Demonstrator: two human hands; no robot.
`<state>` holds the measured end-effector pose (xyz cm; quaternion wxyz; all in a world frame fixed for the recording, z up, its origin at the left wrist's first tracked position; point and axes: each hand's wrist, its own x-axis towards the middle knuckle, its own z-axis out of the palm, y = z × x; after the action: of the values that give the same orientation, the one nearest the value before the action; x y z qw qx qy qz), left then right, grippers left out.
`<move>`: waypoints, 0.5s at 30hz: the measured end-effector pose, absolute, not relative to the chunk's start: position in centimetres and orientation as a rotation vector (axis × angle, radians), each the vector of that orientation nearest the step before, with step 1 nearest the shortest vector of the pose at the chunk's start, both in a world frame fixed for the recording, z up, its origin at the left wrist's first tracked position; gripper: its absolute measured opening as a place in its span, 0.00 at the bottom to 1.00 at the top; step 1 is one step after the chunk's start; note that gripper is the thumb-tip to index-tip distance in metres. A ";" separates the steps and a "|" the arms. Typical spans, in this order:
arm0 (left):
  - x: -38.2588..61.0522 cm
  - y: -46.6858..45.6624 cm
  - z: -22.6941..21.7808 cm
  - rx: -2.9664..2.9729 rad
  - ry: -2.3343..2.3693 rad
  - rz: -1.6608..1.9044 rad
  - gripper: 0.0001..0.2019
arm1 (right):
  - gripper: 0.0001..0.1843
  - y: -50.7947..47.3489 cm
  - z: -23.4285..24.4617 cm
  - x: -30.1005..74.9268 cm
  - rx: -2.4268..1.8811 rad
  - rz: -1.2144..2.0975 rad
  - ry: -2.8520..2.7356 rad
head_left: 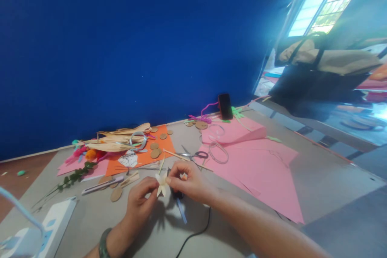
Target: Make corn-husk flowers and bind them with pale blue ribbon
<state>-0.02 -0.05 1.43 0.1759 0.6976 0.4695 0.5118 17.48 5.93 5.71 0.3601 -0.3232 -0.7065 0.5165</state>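
A small cream-coloured flower with pointed petals (162, 186) is held just above a grey tabletop (121, 229), near its front edge, between two bare hands. Its left side is pinched by the thumb and fingertips of the left hand (142, 197), above whose wrist a dark green bangle (104, 243) is worn. Its right side is gripped between the thumb and forefinger of the right hand (190, 182), the other fingers being curled. A black tool with a touch of orange (177, 194) is partly hidden behind the right hand; whether it is touched cannot be told.

Beyond the hands, dark-handled metal scissors (201, 155) are laid beside overlapping pink paper sheets (242, 177). To the left, round brown discs (155, 153) are scattered on and around an orange sheet (165, 145), and a bundle of pale dried husks (111, 144) is topped by a silvery ring (138, 140). A pale slim cutter (102, 185) is placed near a green leafy sprig (74, 178). A dark mark is borne by one brown disc (201, 125) near the blue partition (136, 48), but it is too small to be read. A black-screened phone with a red edge (225, 107) is propped close by. On a white power strip (60, 221) at the lower left, blue patches are shown, any lettering being blurred.
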 end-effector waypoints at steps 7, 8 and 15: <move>0.0 0.0 1.2 1.961 1.335 1.468 0.09 | 0.06 5.8 5.4 17.4 -0.793 1.308 -1.849; 0.0 0.0 1.2 1.955 1.338 1.466 0.09 | 0.06 5.8 5.4 17.4 -0.778 1.296 -1.851; -0.2 -0.2 0.8 1.947 1.325 1.467 0.08 | 0.09 5.6 5.3 17.3 -0.626 1.270 -1.885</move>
<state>-0.21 -0.16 0.83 0.1823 0.6900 0.4694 0.5200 17.29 5.59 5.26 0.3822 -0.2454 -0.7388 0.4978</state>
